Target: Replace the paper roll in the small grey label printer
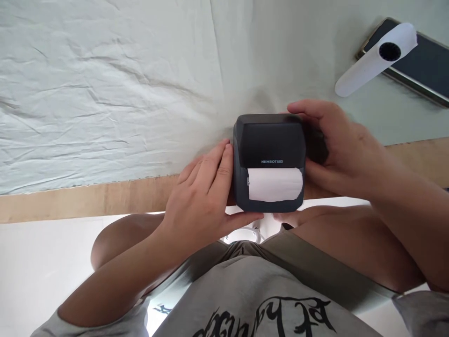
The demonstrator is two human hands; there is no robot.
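Head view: the dark label printer (269,142) (white paper (275,184) showing at its slot) is clasped between both hands. The left hand (205,196) presses straight fingers against one side, thumb underneath. The right hand (342,150) curls round the other side. Beyond the right hand, a white tube (368,63) rests on a dark phone (428,65).

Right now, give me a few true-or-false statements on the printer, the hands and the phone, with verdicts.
1. The left hand and right hand both hold the printer. True.
2. The printer is white. False: it is dark grey.
3. White paper shows at its front slot. True.
4. The phone lies under the left hand. False: it lies apart at far right, on the cloth.
5. A white object lies partly over the phone. True.
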